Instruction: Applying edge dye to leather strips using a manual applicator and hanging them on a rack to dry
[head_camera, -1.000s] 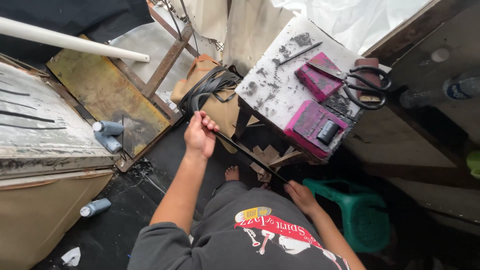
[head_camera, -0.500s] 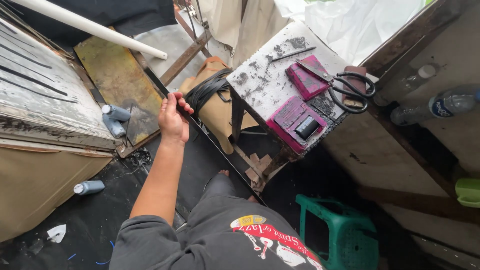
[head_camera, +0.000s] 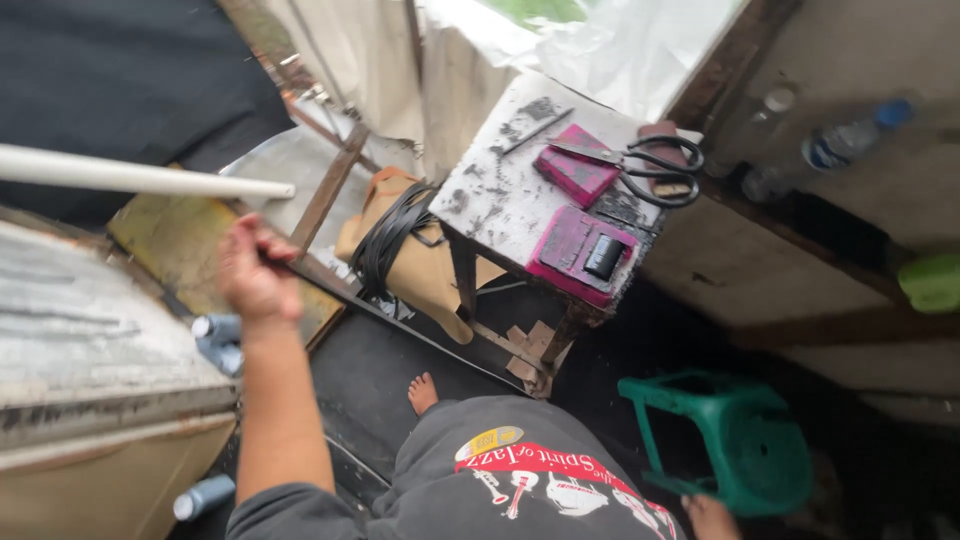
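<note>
left hand: clamped on black strip | right hand: grip hidden, 5 o'clock by green stool | tabletop: scissors

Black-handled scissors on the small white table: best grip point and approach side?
Grip the scissors at the black finger loops, coming from above on the table's right end. The loops lie flat and exposed there; the closed blades point left over a magenta block.

One head-worn camera looks steeply down, close above the small table.
</note>
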